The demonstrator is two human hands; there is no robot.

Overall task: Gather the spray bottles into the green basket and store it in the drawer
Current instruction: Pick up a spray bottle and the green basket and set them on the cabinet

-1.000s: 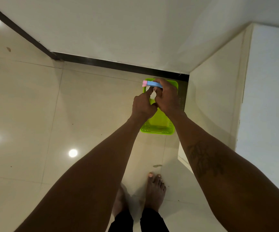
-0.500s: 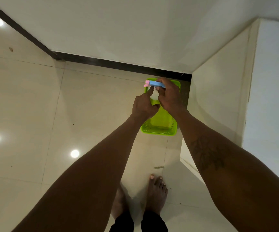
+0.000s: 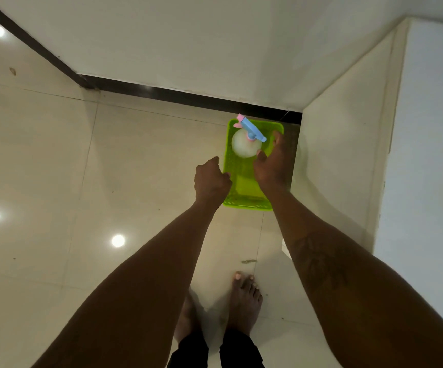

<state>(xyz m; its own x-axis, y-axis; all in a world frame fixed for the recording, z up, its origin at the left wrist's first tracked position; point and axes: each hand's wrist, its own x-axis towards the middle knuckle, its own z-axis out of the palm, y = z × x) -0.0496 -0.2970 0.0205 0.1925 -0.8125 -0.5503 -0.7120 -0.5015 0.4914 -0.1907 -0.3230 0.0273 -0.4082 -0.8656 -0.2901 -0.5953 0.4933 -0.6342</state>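
Note:
The green basket point(image 3: 247, 205) sits on the tiled floor in the corner, close to the wall. A spray bottle point(image 3: 244, 146) with a round white body and a blue and pink trigger head stands upright in the basket's far end. My right hand point(image 3: 275, 163) hovers over the basket's right side just beside the bottle, fingers apart, thumb close to the bottle's body, holding nothing. Over the basket's left rim, my left hand point(image 3: 211, 179) is curled into a loose fist with nothing in it. No other spray bottle and no drawer show.
A white wall with dark skirting point(image 3: 188, 98) runs behind the basket. A tall white cabinet side point(image 3: 342, 155) stands right of it. My bare feet point(image 3: 244, 298) are on the glossy floor below the basket. Open floor lies to the left.
The bottle was held up above the basket in my right hand with the left fingers at it. It now stands in the basket and both hands have come off it.

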